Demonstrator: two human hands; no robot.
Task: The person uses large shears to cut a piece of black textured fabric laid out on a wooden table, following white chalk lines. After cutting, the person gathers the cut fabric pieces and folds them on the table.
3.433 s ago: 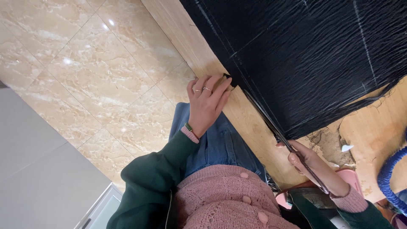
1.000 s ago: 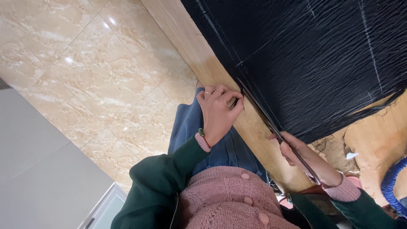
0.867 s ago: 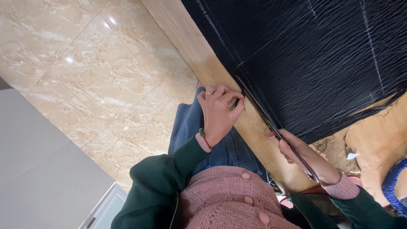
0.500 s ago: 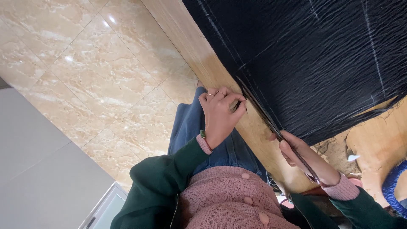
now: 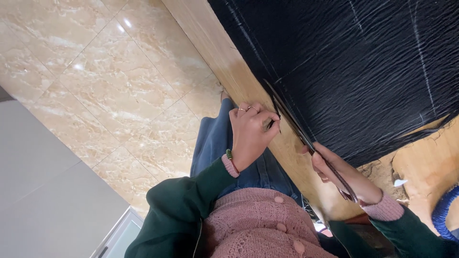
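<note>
The left hand (image 5: 251, 134) is curled closed at the edge of the wooden table (image 5: 224, 62), pinching a narrow cut strip (image 5: 273, 111) of the black fabric (image 5: 354, 67) between thumb and fingers; 2 rings sit on its fingers and a beaded bracelet (image 5: 229, 155) on the wrist. The right hand (image 5: 342, 173) is closed around the handles of long scissors (image 5: 306, 138), whose blades point up along the near edge of the fabric, just beside the left hand. The black fabric lies flat on the table, crinkled, with thin chalk lines (image 5: 420, 52) drawn across it. Below, blue jeans (image 5: 215, 143), a pink knitted cardigan (image 5: 258, 224) and dark green sleeves (image 5: 181, 205) show over a glossy beige tiled floor (image 5: 105, 81). A blue object (image 5: 444, 215) sits at the right edge
</note>
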